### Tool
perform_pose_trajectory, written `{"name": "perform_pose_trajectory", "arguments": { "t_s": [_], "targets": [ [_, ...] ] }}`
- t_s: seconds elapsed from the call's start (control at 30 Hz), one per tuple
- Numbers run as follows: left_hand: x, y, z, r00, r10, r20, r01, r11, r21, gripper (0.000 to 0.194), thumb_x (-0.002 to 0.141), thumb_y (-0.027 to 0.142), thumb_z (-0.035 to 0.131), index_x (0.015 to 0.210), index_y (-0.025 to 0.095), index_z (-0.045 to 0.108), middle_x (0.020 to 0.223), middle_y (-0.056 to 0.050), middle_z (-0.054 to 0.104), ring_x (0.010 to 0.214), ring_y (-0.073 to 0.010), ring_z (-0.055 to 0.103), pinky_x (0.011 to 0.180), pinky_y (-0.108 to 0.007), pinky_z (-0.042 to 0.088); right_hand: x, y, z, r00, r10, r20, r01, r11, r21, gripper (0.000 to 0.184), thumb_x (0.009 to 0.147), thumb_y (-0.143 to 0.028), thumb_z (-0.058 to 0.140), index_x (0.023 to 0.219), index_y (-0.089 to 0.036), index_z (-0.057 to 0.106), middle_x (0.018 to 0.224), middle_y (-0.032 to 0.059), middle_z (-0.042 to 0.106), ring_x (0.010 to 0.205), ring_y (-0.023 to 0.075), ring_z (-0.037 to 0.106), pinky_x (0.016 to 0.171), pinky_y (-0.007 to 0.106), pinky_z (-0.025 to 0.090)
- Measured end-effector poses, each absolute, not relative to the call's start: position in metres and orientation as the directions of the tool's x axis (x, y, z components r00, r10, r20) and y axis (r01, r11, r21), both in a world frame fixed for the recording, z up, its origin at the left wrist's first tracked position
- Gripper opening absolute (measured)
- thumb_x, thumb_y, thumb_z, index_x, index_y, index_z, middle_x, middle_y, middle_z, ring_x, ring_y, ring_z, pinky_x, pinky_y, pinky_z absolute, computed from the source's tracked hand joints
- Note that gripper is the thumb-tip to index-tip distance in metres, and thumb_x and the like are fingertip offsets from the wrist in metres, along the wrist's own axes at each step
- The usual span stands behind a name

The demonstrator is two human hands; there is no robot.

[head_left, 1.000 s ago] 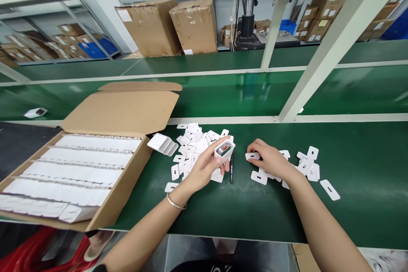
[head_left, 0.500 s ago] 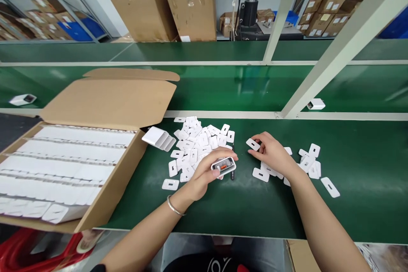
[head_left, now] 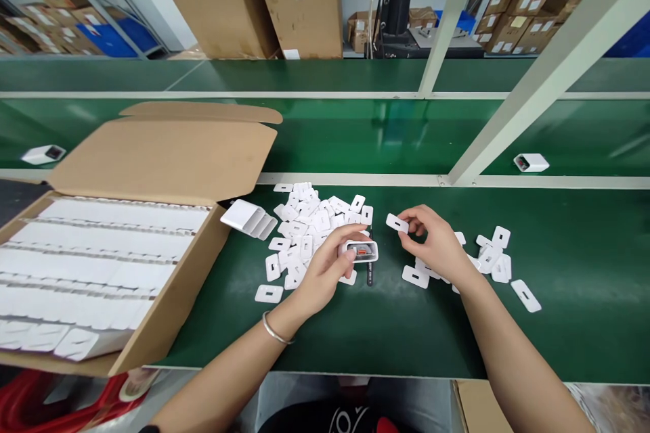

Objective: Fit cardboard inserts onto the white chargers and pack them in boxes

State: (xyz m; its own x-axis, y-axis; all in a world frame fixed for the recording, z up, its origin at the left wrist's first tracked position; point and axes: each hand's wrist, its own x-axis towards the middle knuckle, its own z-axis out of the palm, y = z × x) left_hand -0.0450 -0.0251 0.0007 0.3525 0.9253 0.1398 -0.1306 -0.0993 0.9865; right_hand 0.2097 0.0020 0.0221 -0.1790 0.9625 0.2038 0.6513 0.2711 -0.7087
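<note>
My left hand (head_left: 325, 264) is closed around a white plastic housing (head_left: 374, 252), whose open end faces me and shows an orange part inside. Between the thumb and fingers of my right hand (head_left: 431, 240) is a white end cap (head_left: 397, 223) with a dark slot, held a short way right of the housing and apart from it. A large heap of similar caps (head_left: 305, 216) lies behind and left of my left hand. Below my right hand, a smaller pile of caps (head_left: 415, 277) is partly covered by it. A thin black tool (head_left: 370, 273) lies beside the housing, partly hidden.
An open carton (head_left: 198, 284) filled with rows of white housings stands at left, with several more housings (head_left: 248, 218) against its corner. Single housings sit on the green belt at left (head_left: 43, 154) and right (head_left: 531, 162). A slanted metal post (head_left: 508, 101) rises at right.
My right hand has brought the cap slightly left, nearer the housing. My left hand has turned the housing and raised it a little. The housings on the belt have shifted right.
</note>
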Motion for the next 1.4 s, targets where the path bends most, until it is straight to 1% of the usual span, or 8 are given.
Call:
{"name": "perform_pose_trajectory", "arguments": {
  "t_s": [0.13, 0.27, 0.47, 0.6, 0.73, 0.97, 1.23, 1.4],
  "targets": [
    [-0.042, -0.023, -0.006, 0.341, 0.938, 0.061, -0.083, -0.035, 0.996, 0.045, 0.109, 0.054, 0.041, 0.125, 0.021, 0.068, 0.083, -0.001, 0.059, 0.062, -0.0111, 0.047, 0.063, -0.028, 0.04, 0.19, -0.012, 0.038, -0.222, 0.897, 0.382, 0.392, 0.441, -0.808, 0.021, 0.092, -0.019, 0.067, 0.111, -0.026, 0.068, 0.103, 0.0042, 0.065, 0.093, 0.0205, 0.064, 0.086, 0.037, 0.056],
    [-0.041, -0.022, -0.013, 0.369, 0.928, 0.049, -0.08, -0.021, 0.997, 0.058, 0.109, 0.06, 0.027, 0.123, 0.02, 0.066, 0.076, 0.002, 0.05, 0.06, -0.0127, 0.04, 0.063, -0.03, 0.035, 0.174, -0.024, 0.041, -0.332, 0.851, 0.406, 0.342, 0.51, -0.79, 0.027, 0.091, -0.016, 0.069, 0.116, -0.028, 0.071, 0.104, 0.0048, 0.064, 0.095, 0.0214, 0.066, 0.086, 0.038, 0.058],
    [-0.04, -0.027, -0.011, 0.385, 0.909, 0.163, -0.051, -0.155, 0.987, 0.052, 0.11, 0.058, 0.03, 0.128, 0.022, 0.063, 0.1, -0.004, 0.058, 0.069, -0.0144, 0.046, 0.065, -0.031, 0.04, 0.168, -0.028, 0.036, -0.388, 0.816, 0.429, 0.346, 0.56, -0.753, 0.035, 0.094, -0.013, 0.068, 0.123, -0.032, 0.071, 0.109, 0.0048, 0.063, 0.1, 0.0208, 0.066, 0.086, 0.037, 0.058],
    [-0.04, -0.027, -0.005, 0.386, 0.855, 0.346, -0.021, -0.367, 0.93, 0.037, 0.11, 0.049, 0.043, 0.129, 0.023, 0.061, 0.118, -0.009, 0.061, 0.102, -0.0223, 0.058, 0.088, -0.036, 0.048, 0.169, -0.027, 0.037, -0.422, 0.799, 0.429, 0.326, 0.575, -0.75, 0.034, 0.096, -0.017, 0.069, 0.125, -0.034, 0.071, 0.111, 0.0046, 0.061, 0.104, 0.0213, 0.064, 0.089, 0.038, 0.057],
    [-0.04, -0.028, -0.004, 0.377, 0.811, 0.447, -0.064, -0.459, 0.886, 0.037, 0.11, 0.047, 0.041, 0.131, 0.023, 0.061, 0.124, -0.01, 0.061, 0.116, -0.0255, 0.059, 0.101, -0.042, 0.049, 0.168, -0.028, 0.035, -0.408, 0.853, 0.325, 0.291, 0.459, -0.84, 0.036, 0.095, -0.034, 0.075, 0.129, -0.032, 0.065, 0.117, 0.0057, 0.06, 0.111, 0.0238, 0.062, 0.095, 0.041, 0.056],
    [-0.038, -0.031, -0.002, 0.355, 0.798, 0.487, -0.058, -0.501, 0.863, 0.039, 0.109, 0.051, 0.043, 0.13, 0.025, 0.062, 0.127, -0.012, 0.06, 0.123, -0.0284, 0.057, 0.106, -0.048, 0.049, 0.155, -0.031, 0.021, -0.457, 0.889, 0.041, 0.124, 0.109, -0.986, 0.031, 0.104, -0.051, 0.058, 0.121, -0.026, 0.056, 0.108, 0.0046, 0.065, 0.095, 0.0192, 0.065, 0.084, 0.035, 0.057],
    [-0.039, -0.03, 0.0, 0.306, 0.87, 0.387, 0.052, -0.421, 0.905, 0.038, 0.109, 0.05, 0.042, 0.117, 0.025, 0.07, 0.126, -0.01, 0.056, 0.124, -0.0275, 0.056, 0.11, -0.047, 0.048, 0.15, -0.032, 0.017, -0.372, 0.925, 0.075, 0.172, 0.148, -0.974, 0.027, 0.097, -0.042, 0.069, 0.114, -0.026, 0.055, 0.096, 0.0017, 0.064, 0.085, 0.017, 0.062, 0.075, 0.032, 0.054],
    [-0.041, -0.027, -0.006, 0.292, 0.92, 0.263, 0.017, -0.28, 0.96, 0.061, 0.112, 0.052, 0.017, 0.117, 0.025, 0.072, 0.127, -0.01, 0.055, 0.124, -0.0269, 0.056, 0.112, -0.048, 0.046, 0.147, -0.032, 0.014, -0.333, 0.939, 0.088, 0.168, 0.151, -0.974, 0.028, 0.095, -0.04, 0.07, 0.114, -0.025, 0.055, 0.097, 0.0025, 0.066, 0.085, 0.0177, 0.064, 0.074, 0.033, 0.054]
  ]
}}
